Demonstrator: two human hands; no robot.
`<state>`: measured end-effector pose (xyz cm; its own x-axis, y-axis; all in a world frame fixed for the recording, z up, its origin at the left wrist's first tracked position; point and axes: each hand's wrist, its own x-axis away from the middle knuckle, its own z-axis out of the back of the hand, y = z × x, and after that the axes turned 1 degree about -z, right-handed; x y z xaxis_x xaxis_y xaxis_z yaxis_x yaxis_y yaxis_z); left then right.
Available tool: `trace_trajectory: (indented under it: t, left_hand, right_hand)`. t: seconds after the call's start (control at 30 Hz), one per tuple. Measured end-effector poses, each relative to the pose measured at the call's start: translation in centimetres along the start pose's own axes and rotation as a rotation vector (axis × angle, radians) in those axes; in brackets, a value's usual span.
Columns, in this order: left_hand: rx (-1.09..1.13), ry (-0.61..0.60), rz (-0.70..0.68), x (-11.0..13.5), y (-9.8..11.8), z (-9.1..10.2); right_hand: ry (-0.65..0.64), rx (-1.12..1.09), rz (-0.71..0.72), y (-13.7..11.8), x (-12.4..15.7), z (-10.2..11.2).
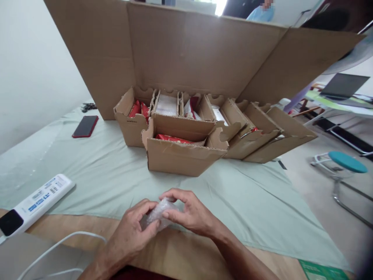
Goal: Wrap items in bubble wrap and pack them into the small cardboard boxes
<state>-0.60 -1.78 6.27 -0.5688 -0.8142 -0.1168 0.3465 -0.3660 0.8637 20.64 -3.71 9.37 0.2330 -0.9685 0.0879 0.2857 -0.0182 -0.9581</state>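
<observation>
A small bundle of clear bubble wrap (163,210) is held between both hands over the near edge of the table. My left hand (135,223) grips its left end with thumb and fingers. On its upper right side, my right hand (189,212) pinches it. Whatever the wrap contains, if anything, cannot be made out. Just beyond the hands stands an open cardboard box (180,157) with a red packet (175,139) inside.
Several more cardboard bins (131,130) stand in a row behind, before a tall cardboard screen (186,50). At left lie a phone (85,126) and a white power strip (40,202) with a cable (64,237). A teal stool (346,161) stands right of the table. A person (261,13) is in the background.
</observation>
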Motion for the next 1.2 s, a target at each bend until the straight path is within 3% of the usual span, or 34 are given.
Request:
trace_trajectory:
  t: [0.1,0.23,0.3,0.43,0.57,0.67,0.83,0.9,0.97,1.2]
  left_hand:
    - [-0.147,0.073,-0.189,-1.7,1.1,0.8]
    - [-0.521,0.424,-0.487,-6.0,3.4,3.4]
    - [-0.663,0.535,-0.562,-8.6,4.4,4.5]
    - [-0.732,0.522,-0.577,-11.9,4.6,5.1]
    - [-0.693,0.476,-0.566,-11.0,3.4,4.2]
    - [-0.672,0.446,-0.554,-9.6,2.7,3.9]
    - [-0.638,0.412,-0.520,-9.1,2.5,3.9]
    - [-0.611,0.414,-0.519,-9.2,2.4,3.8]
    - [-0.583,0.415,-0.517,-9.2,2.3,3.7]
    - [-0.557,0.419,-0.527,-9.2,1.8,3.7]
  right_hand:
    - [0.050,0.155,0.035,-0.5,1.2,1.7]
    - [0.069,0.215,0.032,-0.6,2.9,4.1]
    - [0.048,0.220,0.027,-0.8,3.7,5.3]
    - [0.012,0.191,0.070,-1.6,5.0,7.4]
    - [0.061,0.159,0.175,-3.0,5.8,9.8]
    - [0.243,0.107,0.215,-4.2,6.1,11.4]
    - [0.796,0.052,0.141,-6.0,5.2,13.2]
    - [0.864,0.114,0.169,-6.6,3.8,13.6]
    - [0.794,0.216,0.203,-7.3,1.6,13.8]
    - [0.317,0.566,0.201,-8.8,-9.3,12.2]
